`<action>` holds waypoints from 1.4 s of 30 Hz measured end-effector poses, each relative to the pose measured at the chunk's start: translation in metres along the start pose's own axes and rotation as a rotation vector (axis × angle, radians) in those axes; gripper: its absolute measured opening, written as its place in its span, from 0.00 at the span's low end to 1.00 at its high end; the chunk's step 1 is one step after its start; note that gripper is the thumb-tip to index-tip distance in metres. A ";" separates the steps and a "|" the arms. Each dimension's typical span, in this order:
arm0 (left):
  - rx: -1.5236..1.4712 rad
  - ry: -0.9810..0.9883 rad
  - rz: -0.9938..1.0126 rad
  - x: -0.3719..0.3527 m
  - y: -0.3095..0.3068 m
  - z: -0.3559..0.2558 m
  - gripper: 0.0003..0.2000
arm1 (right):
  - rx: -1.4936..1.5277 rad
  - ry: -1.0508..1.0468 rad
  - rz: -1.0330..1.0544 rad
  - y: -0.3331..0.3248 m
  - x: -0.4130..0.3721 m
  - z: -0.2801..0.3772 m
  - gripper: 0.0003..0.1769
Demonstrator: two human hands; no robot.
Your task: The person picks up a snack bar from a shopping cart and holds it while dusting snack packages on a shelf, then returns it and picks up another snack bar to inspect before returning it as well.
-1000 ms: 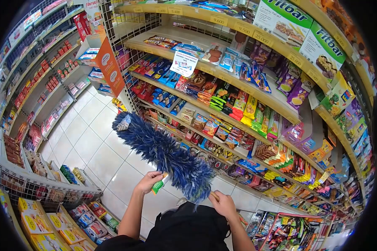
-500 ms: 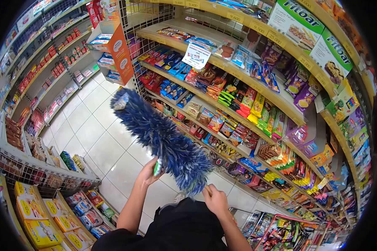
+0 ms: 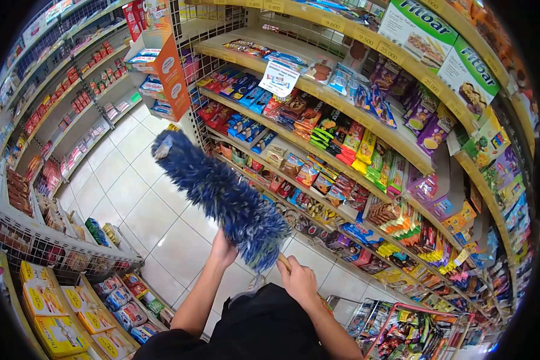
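A fluffy blue duster with paler tips slants across the middle of the view. My right hand is closed around its light wooden handle at the lower end. My left hand is raised against the underside of the duster. The blue fibres cover most of its fingers, and whatever it holds is hidden. On the right, shelves of wrapped snack bars and chocolate stand close beyond the duster.
An orange cardboard display stands at the shelf's end. A red-rimmed wire basket of packets is at lower right. White wire racks and yellow packs line the left. Pale floor tiles run between.
The duster and my right hand have shifted slightly left and up. The small green and white thing in my left hand has gone out of sight behind the duster.
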State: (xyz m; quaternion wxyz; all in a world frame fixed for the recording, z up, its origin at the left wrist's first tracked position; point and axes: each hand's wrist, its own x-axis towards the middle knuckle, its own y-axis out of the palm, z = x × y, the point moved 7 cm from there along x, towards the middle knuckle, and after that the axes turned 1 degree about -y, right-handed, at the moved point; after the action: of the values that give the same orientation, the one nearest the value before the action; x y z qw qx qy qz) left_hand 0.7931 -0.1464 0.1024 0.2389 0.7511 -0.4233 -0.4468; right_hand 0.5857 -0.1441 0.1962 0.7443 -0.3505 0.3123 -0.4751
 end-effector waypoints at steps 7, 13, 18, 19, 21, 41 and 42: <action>0.373 0.069 0.124 -0.013 0.006 -0.005 0.16 | 0.068 0.120 -0.074 -0.004 -0.008 -0.030 0.16; 0.103 -0.097 0.160 -0.012 -0.006 0.000 0.14 | 0.115 0.132 -0.104 -0.006 -0.022 -0.046 0.15; 0.039 -0.442 0.379 -0.023 -0.007 0.035 0.13 | 0.108 0.111 -0.128 -0.008 -0.019 -0.036 0.15; 0.041 -0.504 0.428 -0.018 -0.019 0.042 0.12 | 0.123 0.130 -0.143 -0.010 -0.015 -0.036 0.15; 0.089 -0.460 0.387 -0.022 -0.016 0.035 0.13 | 0.154 0.156 -0.154 -0.010 -0.010 -0.039 0.15; 0.016 -0.157 0.121 0.010 -0.023 0.037 0.13 | -0.047 0.067 -0.069 -0.001 -0.024 -0.036 0.15; 0.097 -0.141 0.089 0.004 -0.019 0.031 0.13 | -0.037 0.099 -0.087 -0.005 -0.023 -0.036 0.15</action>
State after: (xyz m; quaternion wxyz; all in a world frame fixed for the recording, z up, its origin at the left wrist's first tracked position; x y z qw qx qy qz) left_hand 0.7751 -0.1390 0.0710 0.1917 0.7089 -0.4932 -0.4664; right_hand 0.5465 -0.1321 0.1833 0.7000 -0.3536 0.3420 -0.5176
